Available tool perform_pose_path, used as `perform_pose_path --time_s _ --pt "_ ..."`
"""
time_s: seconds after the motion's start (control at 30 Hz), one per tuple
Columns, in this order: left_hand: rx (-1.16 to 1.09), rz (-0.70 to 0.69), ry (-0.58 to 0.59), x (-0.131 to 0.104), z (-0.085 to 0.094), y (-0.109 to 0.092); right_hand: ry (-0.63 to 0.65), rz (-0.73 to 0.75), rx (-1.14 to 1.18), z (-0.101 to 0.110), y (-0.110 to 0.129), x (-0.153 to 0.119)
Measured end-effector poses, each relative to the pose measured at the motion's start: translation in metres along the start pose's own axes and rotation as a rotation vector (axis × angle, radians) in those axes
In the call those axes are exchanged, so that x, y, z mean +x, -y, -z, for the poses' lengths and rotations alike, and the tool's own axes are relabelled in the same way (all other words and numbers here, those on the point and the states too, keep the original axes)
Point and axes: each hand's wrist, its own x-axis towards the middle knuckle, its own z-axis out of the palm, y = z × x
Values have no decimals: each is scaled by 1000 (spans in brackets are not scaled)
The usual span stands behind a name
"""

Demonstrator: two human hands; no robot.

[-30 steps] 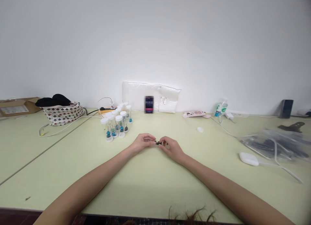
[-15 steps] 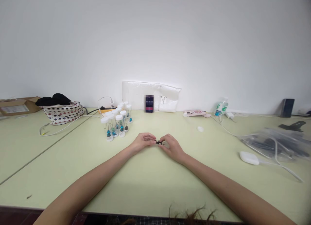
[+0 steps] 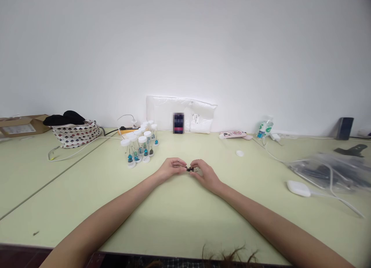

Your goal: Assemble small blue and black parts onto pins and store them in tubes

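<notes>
Both hands meet over the middle of the pale green table (image 3: 174, 217). Between their fingertips sits a small black part (image 3: 189, 169), too small to name for certain. My left hand (image 3: 171, 168) pinches its left side. From the right, my right hand (image 3: 205, 174) closes thumb and fingers on it, with a thin light piece showing by the fingertips. Left of my left hand stand several clear tubes with white caps (image 3: 142, 139), holding blue and dark bits on stems. A loose white cap (image 3: 239, 153) lies beyond my right hand.
Against the wall lean a phone (image 3: 178, 123) and a white padded mailer (image 3: 162, 109). At left are a woven basket (image 3: 77, 134) and a cardboard box (image 3: 24, 126). To the right lie plastic bags (image 3: 327, 171), a white charger case (image 3: 298, 188) with cable, and a bottle (image 3: 264, 128).
Both hands stay almost in place around the small black part, with only slight finger movement. The whole view has shifted very slightly.
</notes>
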Motion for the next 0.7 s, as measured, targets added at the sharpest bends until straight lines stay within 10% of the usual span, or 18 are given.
perform_pose_path --time_s 0.7 --pt "-6 -9 8 0 0 1 60 -40 35 2 5 1"
